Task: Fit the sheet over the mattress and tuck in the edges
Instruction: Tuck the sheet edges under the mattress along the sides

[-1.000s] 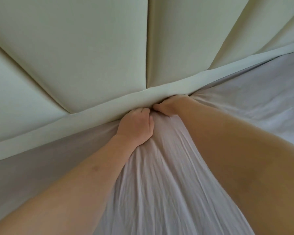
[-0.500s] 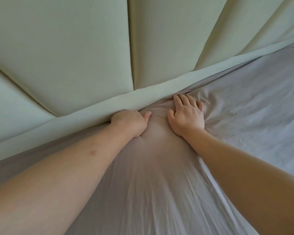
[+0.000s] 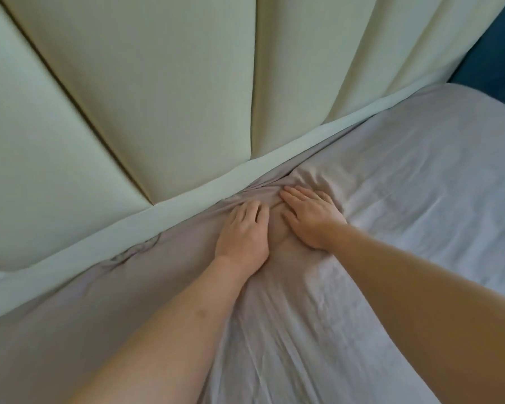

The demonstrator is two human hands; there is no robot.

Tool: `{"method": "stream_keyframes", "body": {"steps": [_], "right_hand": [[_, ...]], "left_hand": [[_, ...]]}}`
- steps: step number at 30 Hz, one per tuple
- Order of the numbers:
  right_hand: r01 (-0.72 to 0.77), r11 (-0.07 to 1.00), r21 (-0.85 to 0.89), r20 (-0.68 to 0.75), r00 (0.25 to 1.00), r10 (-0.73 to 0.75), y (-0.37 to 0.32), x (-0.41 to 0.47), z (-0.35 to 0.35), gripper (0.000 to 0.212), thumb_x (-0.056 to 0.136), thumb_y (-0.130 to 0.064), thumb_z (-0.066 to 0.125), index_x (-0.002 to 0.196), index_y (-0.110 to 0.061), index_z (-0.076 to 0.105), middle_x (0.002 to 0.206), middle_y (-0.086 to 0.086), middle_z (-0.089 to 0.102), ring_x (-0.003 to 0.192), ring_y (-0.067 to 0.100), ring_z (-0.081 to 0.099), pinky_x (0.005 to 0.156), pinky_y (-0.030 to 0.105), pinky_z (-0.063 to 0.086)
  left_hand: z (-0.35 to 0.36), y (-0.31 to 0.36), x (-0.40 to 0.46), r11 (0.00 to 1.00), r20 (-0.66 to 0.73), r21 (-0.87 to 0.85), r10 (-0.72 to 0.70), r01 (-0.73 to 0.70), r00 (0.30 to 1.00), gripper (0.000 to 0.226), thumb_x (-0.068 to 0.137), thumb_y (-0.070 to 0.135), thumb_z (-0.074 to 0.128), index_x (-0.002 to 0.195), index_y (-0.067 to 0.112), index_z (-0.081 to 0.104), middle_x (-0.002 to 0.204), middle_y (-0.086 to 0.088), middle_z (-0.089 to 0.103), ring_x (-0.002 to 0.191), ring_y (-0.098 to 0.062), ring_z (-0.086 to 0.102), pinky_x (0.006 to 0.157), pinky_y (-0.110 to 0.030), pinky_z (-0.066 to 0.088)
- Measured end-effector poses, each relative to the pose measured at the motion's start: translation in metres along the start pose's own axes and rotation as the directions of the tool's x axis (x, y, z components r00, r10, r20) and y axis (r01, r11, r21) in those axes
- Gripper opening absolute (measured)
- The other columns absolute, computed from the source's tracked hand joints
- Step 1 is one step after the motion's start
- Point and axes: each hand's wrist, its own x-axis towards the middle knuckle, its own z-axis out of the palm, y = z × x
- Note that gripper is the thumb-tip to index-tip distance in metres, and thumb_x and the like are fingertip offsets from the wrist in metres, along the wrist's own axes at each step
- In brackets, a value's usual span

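A pale grey sheet [image 3: 405,228] covers the mattress and bunches in folds where it meets the headboard. My left hand [image 3: 242,231] lies flat on the sheet with straight fingers pointing at the seam. Just to its right, my right hand [image 3: 309,217] also presses flat on the sheet, fingers spread. A small mound of fabric rises between the two hands. The sheet's edge runs down into the gap behind the mattress and is hidden there.
A cream padded headboard [image 3: 158,97] with vertical panels fills the upper view, with a lighter band [image 3: 187,205] along its base. The mattress corner [image 3: 478,97] shows at the upper right, with dark blue [image 3: 496,53] beyond it.
Both hands were curled into the seam a second ago. The right hand flattened first, then the left opened too; both now lie flat, slightly back from the headboard. The view shifted right.
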Motion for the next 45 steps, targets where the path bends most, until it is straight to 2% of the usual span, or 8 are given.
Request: {"method": "stream_keyframes", "body": {"steps": [5,16,25,30,32,37,42,45], "right_hand": [[0.017,0.996,-0.089,-0.157,0.987,-0.031,0.031,0.020,0.012,0.074,0.096,-0.061,0.023,0.161,-0.026,0.022,0.168,-0.010,0.018,0.154,0.010,0.013,0.124,0.040,0.012],[0.255,0.955,-0.149,-0.362,0.885,-0.293,0.037,0.075,0.012,0.050,0.095,-0.042,0.036,0.119,-0.013,0.069,0.123,0.003,0.067,0.116,0.026,0.059,0.107,0.038,0.040],[0.198,0.944,-0.264,0.028,0.980,-0.198,0.036,0.108,-0.008,0.056,0.099,-0.047,0.019,0.119,-0.030,0.068,0.129,-0.009,0.066,0.126,0.014,0.055,0.113,0.038,0.032],[0.091,0.978,-0.186,0.383,0.924,-0.013,0.028,0.144,-0.032,0.051,0.104,-0.040,0.030,0.142,-0.018,0.055,0.153,0.005,0.048,0.141,0.024,0.042,0.115,0.039,0.030],[0.134,0.972,-0.193,0.433,0.901,-0.039,0.030,0.155,-0.027,0.054,0.104,-0.041,0.030,0.150,-0.017,0.047,0.159,0.006,0.040,0.147,0.024,0.033,0.120,0.040,0.023],[0.158,0.976,-0.150,0.483,0.873,-0.067,0.034,0.167,-0.016,0.052,0.100,-0.038,0.031,0.146,-0.022,0.051,0.157,0.005,0.043,0.147,0.026,0.035,0.121,0.046,0.024],[0.197,0.980,-0.031,-0.023,0.980,-0.198,0.054,0.122,-0.009,0.039,0.098,-0.038,0.038,0.093,-0.018,0.071,0.107,0.003,0.072,0.111,0.024,0.061,0.101,0.036,0.039],[0.165,0.984,-0.072,-0.349,0.920,-0.180,0.098,0.094,-0.006,0.040,0.087,-0.037,0.044,0.111,-0.017,0.070,0.115,0.003,0.067,0.116,0.026,0.057,0.106,0.042,0.037]], "left_hand": [[0.019,0.021,0.051,1.000,-0.118,0.031,0.009,-0.005,0.993,0.048,0.086,0.015,0.036,0.125,0.004,0.060,0.125,-0.015,0.061,0.113,-0.035,0.058,0.102,-0.043,0.046],[0.043,0.024,0.083,0.997,-0.223,0.055,-0.038,0.052,0.974,0.024,0.094,0.021,0.043,0.107,0.010,0.060,0.103,-0.009,0.058,0.093,-0.030,0.052,0.088,-0.040,0.044],[0.028,0.022,0.119,0.976,0.212,-0.087,-0.179,0.201,0.961,0.042,0.092,0.032,0.043,0.123,0.010,0.059,0.122,-0.015,0.067,0.113,-0.035,0.063,0.096,-0.039,0.046],[0.023,0.008,0.149,0.812,0.499,-0.366,-0.241,0.454,0.833,0.010,0.082,0.018,0.057,0.078,0.015,0.065,0.083,-0.009,0.069,0.088,-0.032,0.064,0.073,-0.033,0.046],[0.029,0.003,0.149,0.748,0.489,-0.445,-0.257,0.492,0.833,0.018,0.076,0.023,0.055,0.060,0.018,0.052,0.066,-0.011,0.061,0.072,-0.035,0.056,0.061,-0.032,0.036],[0.049,0.004,0.141,0.845,0.322,-0.320,-0.327,0.428,0.888,0.032,0.088,0.041,0.043,0.067,0.018,0.052,0.090,-0.014,0.070,0.083,-0.031,0.060,0.072,-0.035,0.043],[0.049,0.008,0.138,0.917,0.310,-0.197,-0.278,0.348,0.909,0.052,0.089,0.054,0.030,0.087,0.017,0.067,0.101,-0.015,0.072,0.093,-0.035,0.067,0.076,-0.038,0.050],[0.050,0.009,0.142,0.925,0.324,-0.161,-0.280,0.344,0.904,0.053,0.091,0.053,0.029,0.087,0.016,0.068,0.100,-0.016,0.072,0.094,-0.034,0.067,0.076,-0.037,0.048]]}}
